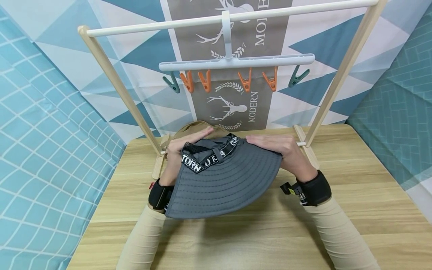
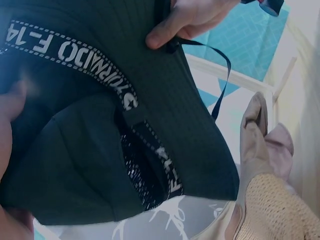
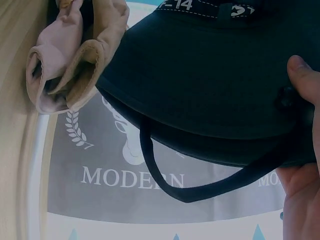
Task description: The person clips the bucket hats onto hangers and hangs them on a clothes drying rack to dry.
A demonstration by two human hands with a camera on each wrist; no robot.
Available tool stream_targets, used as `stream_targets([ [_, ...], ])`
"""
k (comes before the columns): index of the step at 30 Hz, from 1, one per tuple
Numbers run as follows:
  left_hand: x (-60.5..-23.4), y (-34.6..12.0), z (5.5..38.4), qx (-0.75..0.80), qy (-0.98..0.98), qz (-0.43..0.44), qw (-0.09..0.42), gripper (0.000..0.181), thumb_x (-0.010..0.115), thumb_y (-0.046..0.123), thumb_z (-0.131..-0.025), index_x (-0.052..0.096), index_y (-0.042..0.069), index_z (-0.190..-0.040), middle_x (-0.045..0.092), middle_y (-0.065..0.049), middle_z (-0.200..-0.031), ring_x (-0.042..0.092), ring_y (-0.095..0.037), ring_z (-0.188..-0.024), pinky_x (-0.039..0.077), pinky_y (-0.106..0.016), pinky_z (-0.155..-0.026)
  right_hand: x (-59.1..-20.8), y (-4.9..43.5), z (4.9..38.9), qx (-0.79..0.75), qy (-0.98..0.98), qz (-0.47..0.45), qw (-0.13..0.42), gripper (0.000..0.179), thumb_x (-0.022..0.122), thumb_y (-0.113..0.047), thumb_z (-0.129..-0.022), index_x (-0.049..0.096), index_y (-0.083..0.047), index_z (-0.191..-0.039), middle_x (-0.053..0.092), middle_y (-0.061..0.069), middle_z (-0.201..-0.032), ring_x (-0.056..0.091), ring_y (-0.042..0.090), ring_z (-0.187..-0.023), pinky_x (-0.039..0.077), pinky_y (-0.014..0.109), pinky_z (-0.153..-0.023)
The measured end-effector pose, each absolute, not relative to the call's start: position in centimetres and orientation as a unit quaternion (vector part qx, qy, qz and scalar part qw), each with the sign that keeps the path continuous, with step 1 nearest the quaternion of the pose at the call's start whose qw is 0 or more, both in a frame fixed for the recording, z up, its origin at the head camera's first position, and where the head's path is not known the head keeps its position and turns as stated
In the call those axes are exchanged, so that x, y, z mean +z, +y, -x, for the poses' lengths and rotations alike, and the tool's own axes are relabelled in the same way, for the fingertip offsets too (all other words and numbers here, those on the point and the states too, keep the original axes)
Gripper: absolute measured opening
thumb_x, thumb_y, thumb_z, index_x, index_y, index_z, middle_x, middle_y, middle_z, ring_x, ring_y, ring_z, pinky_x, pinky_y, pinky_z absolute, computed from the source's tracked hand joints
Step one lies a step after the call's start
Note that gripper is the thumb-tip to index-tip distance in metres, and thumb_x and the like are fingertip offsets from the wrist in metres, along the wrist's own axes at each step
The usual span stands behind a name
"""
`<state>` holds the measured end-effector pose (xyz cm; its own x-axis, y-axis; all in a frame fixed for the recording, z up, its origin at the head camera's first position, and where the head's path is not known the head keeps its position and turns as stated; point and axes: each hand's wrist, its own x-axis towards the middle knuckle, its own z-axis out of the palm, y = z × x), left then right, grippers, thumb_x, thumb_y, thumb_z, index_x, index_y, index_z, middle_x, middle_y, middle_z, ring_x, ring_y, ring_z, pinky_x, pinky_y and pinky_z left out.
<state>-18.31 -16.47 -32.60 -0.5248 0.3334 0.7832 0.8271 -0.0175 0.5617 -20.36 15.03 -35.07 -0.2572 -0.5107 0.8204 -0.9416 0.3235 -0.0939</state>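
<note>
Both hands hold a dark grey bucket hat (image 1: pixel 226 183) above the table, its wide stitched brim towards me. A black band (image 2: pixel 75 55) with white lettering rings it, and black mesh shows in the crown. At the hat's left side, my left hand (image 1: pixel 183 144) grips the crown, thumb on the near face and fingers behind. My right hand (image 1: pixel 275 146) pinches the brim at the right, with its thumb (image 3: pixel 302 77) on top and the other fingers beneath. A black cord (image 3: pixel 187 192) loops from the brim.
A tan cloth item (image 1: pixel 199 127) lies behind my left hand. Over the table (image 1: pixel 351 195) stands a wooden rack with a white rail (image 1: pixel 297 12). From it hangs a white hanger (image 1: pixel 236 62) carrying several orange clips (image 1: pixel 245 80) and two green clips (image 1: pixel 298 76).
</note>
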Motion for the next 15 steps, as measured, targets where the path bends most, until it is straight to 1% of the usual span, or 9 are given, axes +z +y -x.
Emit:
stream_targets([
  [2, -32.6, -16.5, 18.4, -0.566, -0.668, 0.423, 0.233, 0.045, 0.067, 0.011, -0.094, 0.058, -0.013, -0.132, 0.059, -0.033, -0.134, 0.052, -0.042, -0.132, 0.041, -0.042, -0.115, -35.0, 15.3, 20.4, 0.307, -0.732, -0.494, 0.356, 0.047, 0.08, -0.006, -0.077, 0.072, -0.008, -0.123, 0.076, 0.008, -0.119, 0.072, 0.021, -0.106, 0.056, 0.032, -0.093],
  [4, -32.6, -16.7, 18.5, -0.567, -0.671, 0.41, 0.247, 0.052, 0.072, -0.001, -0.088, 0.054, -0.013, -0.135, 0.055, -0.033, -0.138, 0.045, -0.043, -0.138, 0.032, -0.044, -0.121, -34.9, 15.6, 20.5, 0.311, -0.731, -0.491, 0.359, 0.042, 0.078, -0.012, -0.082, 0.072, -0.007, -0.123, 0.076, 0.009, -0.118, 0.072, 0.022, -0.106, 0.054, 0.027, -0.097],
  [6, -32.5, -16.8, 18.6, -0.568, -0.668, 0.407, 0.257, 0.062, 0.072, -0.013, -0.081, 0.049, -0.015, -0.138, 0.051, -0.035, -0.141, 0.039, -0.045, -0.141, 0.027, -0.047, -0.123, -34.7, 15.9, 20.6, 0.317, -0.73, -0.487, 0.36, 0.037, 0.074, -0.022, -0.09, 0.072, -0.006, -0.123, 0.076, 0.01, -0.119, 0.072, 0.024, -0.107, 0.051, 0.024, -0.101],
  [8, -32.3, -17.0, 18.7, -0.563, -0.667, 0.41, 0.264, 0.067, 0.07, -0.019, -0.079, 0.044, -0.017, -0.141, 0.046, -0.037, -0.144, 0.033, -0.047, -0.143, 0.023, -0.05, -0.124, -34.6, 16.3, 20.7, 0.324, -0.728, -0.483, 0.362, 0.037, 0.067, -0.03, -0.095, 0.072, -0.005, -0.122, 0.076, 0.012, -0.118, 0.072, 0.026, -0.106, 0.05, 0.024, -0.102],
  [10, -32.2, -17.3, 18.7, -0.555, -0.67, 0.413, 0.268, 0.067, 0.069, -0.016, -0.082, 0.04, -0.018, -0.143, 0.042, -0.039, -0.146, 0.028, -0.048, -0.146, 0.023, -0.049, -0.124, -34.5, 16.7, 20.8, 0.327, -0.729, -0.476, 0.368, 0.038, 0.066, -0.032, -0.095, 0.073, -0.004, -0.122, 0.076, 0.012, -0.118, 0.072, 0.027, -0.106, 0.051, 0.025, -0.101],
  [11, -32.1, -17.3, 18.8, -0.551, -0.672, 0.415, 0.269, 0.067, 0.07, -0.011, -0.084, 0.039, -0.017, -0.144, 0.04, -0.039, -0.148, 0.026, -0.048, -0.147, 0.022, -0.049, -0.124, -34.4, 16.9, 20.8, 0.328, -0.73, -0.473, 0.369, 0.038, 0.069, -0.03, -0.094, 0.073, -0.004, -0.122, 0.076, 0.012, -0.118, 0.072, 0.028, -0.106, 0.051, 0.025, -0.101],
  [13, -32.0, -17.4, 18.7, -0.544, -0.677, 0.416, 0.27, 0.068, 0.072, 0.002, -0.088, 0.039, -0.016, -0.145, 0.038, -0.039, -0.15, 0.023, -0.046, -0.148, 0.022, -0.048, -0.125, -34.4, 17.2, 20.9, 0.321, -0.736, -0.465, 0.374, 0.037, 0.074, -0.023, -0.089, 0.073, -0.005, -0.122, 0.076, 0.011, -0.117, 0.072, 0.027, -0.106, 0.05, 0.024, -0.101],
  [15, -31.9, -17.4, 18.6, -0.535, -0.682, 0.419, 0.271, 0.073, 0.074, 0.016, -0.09, 0.039, -0.016, -0.145, 0.036, -0.038, -0.151, 0.021, -0.046, -0.149, 0.02, -0.048, -0.125, -34.3, 17.6, 20.9, 0.309, -0.745, -0.455, 0.378, 0.04, 0.077, -0.016, -0.083, 0.073, -0.008, -0.122, 0.076, 0.009, -0.117, 0.072, 0.026, -0.107, 0.049, 0.02, -0.102],
])
